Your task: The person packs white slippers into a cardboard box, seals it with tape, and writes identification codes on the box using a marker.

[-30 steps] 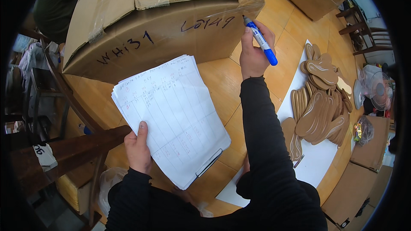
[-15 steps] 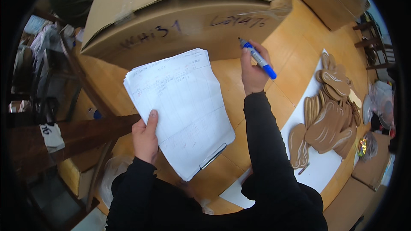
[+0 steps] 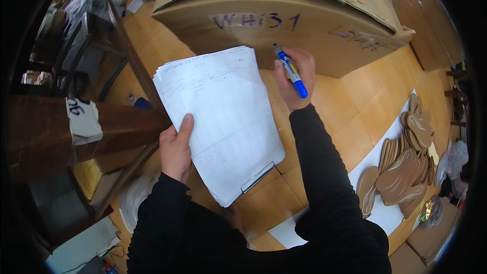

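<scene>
My left hand (image 3: 176,148) grips the left edge of a clipboard holding a thick stack of white printed sheets (image 3: 220,116), tilted in front of me. My right hand (image 3: 294,78) holds a blue marker (image 3: 290,71) with its tip up against the side of a large cardboard box (image 3: 284,25). The box side carries handwritten markings in blue and in dark ink. Both of my forearms are in black sleeves.
A dark wooden bench or table (image 3: 61,132) stands at the left over a wood-tile floor (image 3: 370,106). A pile of flat brown cut-out shapes (image 3: 406,167) lies on a white sheet (image 3: 375,208) at the right. More cardboard boxes (image 3: 431,25) sit at the upper right.
The view has swung right to left across the box. My right hand with the marker moved along the box side toward the blue markings; the sheets stayed in my left hand.
</scene>
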The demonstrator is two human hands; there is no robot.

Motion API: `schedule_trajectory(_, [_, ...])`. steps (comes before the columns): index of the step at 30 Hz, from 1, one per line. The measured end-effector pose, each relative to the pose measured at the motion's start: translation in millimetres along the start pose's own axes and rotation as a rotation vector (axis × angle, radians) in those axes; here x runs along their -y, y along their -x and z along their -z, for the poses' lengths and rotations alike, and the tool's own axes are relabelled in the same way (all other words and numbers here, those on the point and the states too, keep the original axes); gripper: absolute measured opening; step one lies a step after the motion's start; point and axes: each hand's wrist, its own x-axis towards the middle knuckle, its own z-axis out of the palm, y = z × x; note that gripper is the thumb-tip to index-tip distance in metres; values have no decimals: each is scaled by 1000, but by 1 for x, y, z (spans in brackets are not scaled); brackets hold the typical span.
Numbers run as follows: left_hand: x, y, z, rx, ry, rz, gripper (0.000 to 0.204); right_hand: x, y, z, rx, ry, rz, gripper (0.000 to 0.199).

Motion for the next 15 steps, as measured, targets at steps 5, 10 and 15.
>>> schedule_trajectory(5, [-3,5,11,16,1,25,39,-4,-5,-5,59,111,83,32])
schedule_trajectory(10, [-3,8,13,8,1,11,38,-5,-5,-6,76,151,139,33])
schedule_trajectory(15, [-4,9,13,-11,-2,-10,38,-4,-4,-7,73,136,112,32])
